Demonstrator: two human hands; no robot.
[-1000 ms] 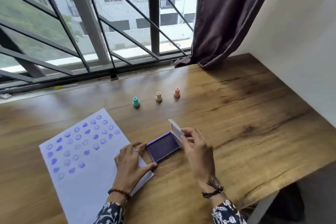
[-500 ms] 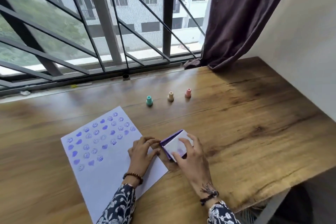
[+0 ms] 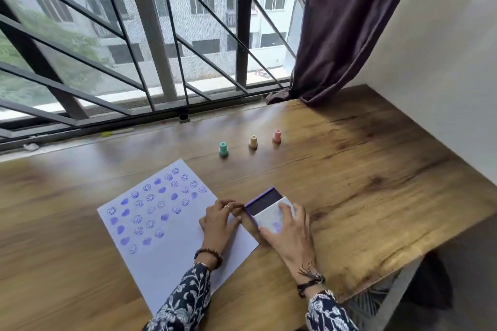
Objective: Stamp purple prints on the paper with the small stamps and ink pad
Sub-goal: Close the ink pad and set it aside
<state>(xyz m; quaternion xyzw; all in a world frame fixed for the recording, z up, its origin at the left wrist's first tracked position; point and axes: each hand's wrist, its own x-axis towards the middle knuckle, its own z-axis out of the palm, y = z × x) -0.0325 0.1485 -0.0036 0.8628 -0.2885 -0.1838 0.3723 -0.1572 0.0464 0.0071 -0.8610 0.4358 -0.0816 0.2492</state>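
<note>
The white paper (image 3: 172, 252) lies on the wooden table (image 3: 363, 185), its upper half covered with several purple smiley and blob prints. Just right of the paper sits the purple ink pad (image 3: 262, 200), its white lid (image 3: 271, 216) lowered over most of it so only a dark strip of pad shows. My right hand (image 3: 291, 235) presses on the lid, fingers spread over it. My left hand (image 3: 219, 220) rests on the paper's right edge, fingertips touching the pad's left side. A teal stamp (image 3: 223, 149), a beige stamp (image 3: 253, 141) and a pink stamp (image 3: 276, 136) stand upright in a row farther back.
A barred window (image 3: 150, 43) runs along the table's far edge. A dark curtain (image 3: 347, 16) hangs at the back right, its hem on the table. A white wall (image 3: 443, 62) borders the right side. The table's front right edge (image 3: 403, 258) drops off.
The ink pad's lid stood open a second ago; my right hand has swung it down over the pad. My left hand stays at the pad's left side. The view has shifted.
</note>
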